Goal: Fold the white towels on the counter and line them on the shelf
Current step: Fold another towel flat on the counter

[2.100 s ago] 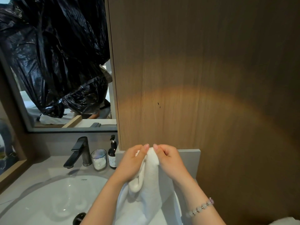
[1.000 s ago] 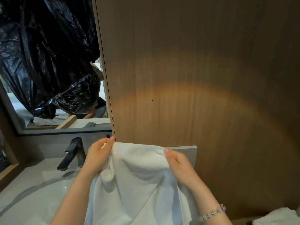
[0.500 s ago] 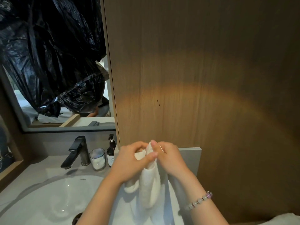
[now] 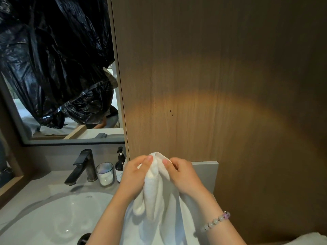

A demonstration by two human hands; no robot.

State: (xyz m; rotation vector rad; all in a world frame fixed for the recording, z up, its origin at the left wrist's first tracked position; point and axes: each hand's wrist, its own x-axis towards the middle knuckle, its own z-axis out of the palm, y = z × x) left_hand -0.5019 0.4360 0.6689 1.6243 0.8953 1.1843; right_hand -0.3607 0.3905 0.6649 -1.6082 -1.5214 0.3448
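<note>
A white towel (image 4: 155, 197) hangs bunched in front of me, above the counter's right end. My left hand (image 4: 136, 174) and my right hand (image 4: 184, 174) pinch its top edge close together, thumbs nearly touching, with the cloth drooping in folds below them. The lower part of the towel runs out of the frame at the bottom. Another white towel (image 4: 304, 239) shows only as a corner at the bottom right. No shelf is in view.
A white basin (image 4: 53, 218) sits at the lower left with a black tap (image 4: 81, 165) behind it. A glass tumbler (image 4: 105, 174) and a dark pump bottle (image 4: 120, 167) stand beside the tap. A wood panel (image 4: 212, 85) faces me; a mirror (image 4: 74, 126) hangs at the left.
A second ago my hands held the towel spread wide. They have since brought its top corners together, so the cloth now hangs doubled and bunched.
</note>
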